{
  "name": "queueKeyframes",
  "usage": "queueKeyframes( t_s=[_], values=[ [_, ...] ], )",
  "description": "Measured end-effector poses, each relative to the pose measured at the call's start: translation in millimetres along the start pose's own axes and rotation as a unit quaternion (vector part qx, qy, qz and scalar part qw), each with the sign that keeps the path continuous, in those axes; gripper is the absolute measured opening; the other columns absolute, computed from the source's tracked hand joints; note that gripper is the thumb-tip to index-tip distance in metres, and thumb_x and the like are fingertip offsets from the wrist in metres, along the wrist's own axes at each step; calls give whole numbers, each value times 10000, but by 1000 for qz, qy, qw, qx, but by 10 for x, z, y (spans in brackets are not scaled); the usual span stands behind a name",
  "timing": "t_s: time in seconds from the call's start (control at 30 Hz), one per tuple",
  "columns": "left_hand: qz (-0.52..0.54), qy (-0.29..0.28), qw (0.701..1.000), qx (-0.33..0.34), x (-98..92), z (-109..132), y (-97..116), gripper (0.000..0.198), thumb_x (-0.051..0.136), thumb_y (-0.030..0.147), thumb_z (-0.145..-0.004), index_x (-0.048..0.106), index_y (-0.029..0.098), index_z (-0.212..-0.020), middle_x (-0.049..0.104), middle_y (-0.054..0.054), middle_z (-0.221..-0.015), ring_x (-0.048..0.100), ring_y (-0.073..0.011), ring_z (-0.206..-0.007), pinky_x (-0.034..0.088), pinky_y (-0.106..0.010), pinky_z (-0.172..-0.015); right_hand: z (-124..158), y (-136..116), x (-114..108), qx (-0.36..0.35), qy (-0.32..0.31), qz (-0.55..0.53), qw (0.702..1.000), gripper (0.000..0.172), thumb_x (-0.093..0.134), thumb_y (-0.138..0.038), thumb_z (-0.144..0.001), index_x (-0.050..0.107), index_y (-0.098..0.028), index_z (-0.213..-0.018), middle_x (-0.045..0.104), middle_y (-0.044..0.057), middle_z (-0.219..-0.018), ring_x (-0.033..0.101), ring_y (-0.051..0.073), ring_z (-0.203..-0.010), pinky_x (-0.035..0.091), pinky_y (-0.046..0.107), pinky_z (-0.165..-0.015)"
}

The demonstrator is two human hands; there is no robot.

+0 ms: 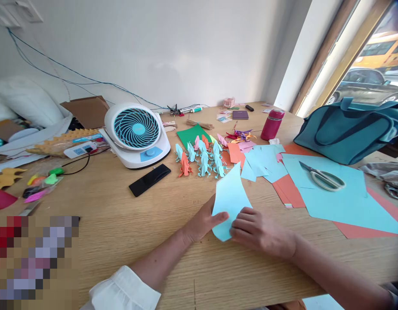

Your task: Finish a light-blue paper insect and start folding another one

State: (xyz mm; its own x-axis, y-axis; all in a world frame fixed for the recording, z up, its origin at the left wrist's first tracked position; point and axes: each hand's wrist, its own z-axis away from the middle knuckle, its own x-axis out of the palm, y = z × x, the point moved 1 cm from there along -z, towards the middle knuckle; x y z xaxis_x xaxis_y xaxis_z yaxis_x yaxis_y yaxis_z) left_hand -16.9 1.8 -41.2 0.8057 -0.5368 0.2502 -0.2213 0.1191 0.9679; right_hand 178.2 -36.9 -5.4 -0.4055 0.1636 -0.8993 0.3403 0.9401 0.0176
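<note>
Two sets of fingers grasp blue paper above a wooden table (pale wall behind).

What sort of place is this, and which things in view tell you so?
Probably a paper-craft workspace: folded paper figures stand grouped on a wooden table, and scissors lie on a large light-blue sheet.

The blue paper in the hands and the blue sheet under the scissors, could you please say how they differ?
The held paper is curved and lifted; the sheet under the scissors lies flat. The held paper looks smaller; the sheet looks larger. Both are light blue.
</note>
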Motion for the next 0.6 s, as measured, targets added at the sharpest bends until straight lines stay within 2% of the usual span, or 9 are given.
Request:
queueKeyframes(
  t_s=[0.03, 0.1, 0.17, 0.2, 0.23, 0.33, 0.43, 0.5, 0.6],
  values=[
    [-26, 34, 999, -6, -3, -3, -29, 640, 735, 542, -756, 613, 153, -1249, 685, -125, -1164, 619, -278, -1045, 480, -364, -895, -19, 20, -13, 3, 12, -29, 1000, 194, 491, -270, -977, 593, -183, -837, 608, 33, -690, 512, 162, -614, 393, 331, -621],
    [-31, 88, 995, -30, -2, -9, -86, 569, 707, 537, -780, 660, 131, -1176, 715, -114, -1089, 631, -278, -1010, 483, -386, -903, -46, 215, -66, 71, 79, -87, 991, 245, 467, -375, -984, 605, -186, -908, 637, 46, -742, 553, 166, -656, 418, 322, -651],
    [-17, 105, 993, -52, 4, -13, -128, 564, 685, 561, -782, 686, 113, -1123, 725, -119, -1054, 643, -279, -975, 492, -398, -889, -77, 605, -103, 276, 145, -36, 949, 244, 402, -315, -1004, 600, -202, -919, 654, 53, -803, 594, 174, -722, 438, 318, -707],
    [-20, 104, 993, -57, 7, -14, -138, 563, 691, 560, -775, 693, 111, -1114, 725, -121, -1054, 647, -277, -963, 494, -395, -880, -100, 836, -95, 384, 133, 12, 913, 243, 393, -320, -1003, 606, -205, -983, 660, 67, -864, 608, 192, -776, 444, 326, -730],
    [-28, 100, 993, -60, 8, -15, -141, 557, 696, 554, -771, 697, 112, -1109, 725, -121, -1058, 648, -274, -957, 495, -391, -874, -135, 1067, -63, 457, 85, 40, 884, 244, 412, -341, -992, 594, -215, -1094, 663, 86, -973, 619, 217, -879, 450, 337, -776],
    [-43, 91, 993, -56, 1, -11, -117, 525, 683, 539, -786, 707, 123, -1105, 728, -113, -1045, 650, -267, -945, 496, -379, -860, -273, 1626, 107, 506, 49, 61, 859, 488, 549, -408, -910, 492, -148, -1319, 605, 191, -1193, 583, 305, -1073, 445, 382, -845],
    [-65, 72, 994, -59, -11, -1, -83, 490, 646, 531, -819, 711, 135, -1100, 731, -97, -1009, 650, -252, -903, 495, -365, -832, -366, 1902, 320, 544, 16, 81, 835, 659, 578, -469, -869, 404, -138, -1412, 549, 238, -1294, 545, 368, -1141, 435, 426, -848],
    [-83, 54, 993, -59, -14, 6, -68, 476, 617, 531, -841, 713, 139, -1094, 729, -88, -984, 643, -237, -873, 492, -350, -807, -383, 1972, 428, 559, -5, 89, 824, 629, 567, -459, -873, 413, -174, -1412, 571, 214, -1281, 562, 358, -1116, 433, 420, -837],
    [-91, 34, 994, -58, -11, 6, -57, 456, 598, 515, -858, 706, 142, -1096, 721, -77, -950, 631, -224, -860, 487, -327, -779, -339, 2034, 491, 575, -24, 98, 812, 414, 503, -376, -911, 547, -196, -1281, 660, 161, -1131, 622, 295, -978, 436, 352, -753]
  ],
)
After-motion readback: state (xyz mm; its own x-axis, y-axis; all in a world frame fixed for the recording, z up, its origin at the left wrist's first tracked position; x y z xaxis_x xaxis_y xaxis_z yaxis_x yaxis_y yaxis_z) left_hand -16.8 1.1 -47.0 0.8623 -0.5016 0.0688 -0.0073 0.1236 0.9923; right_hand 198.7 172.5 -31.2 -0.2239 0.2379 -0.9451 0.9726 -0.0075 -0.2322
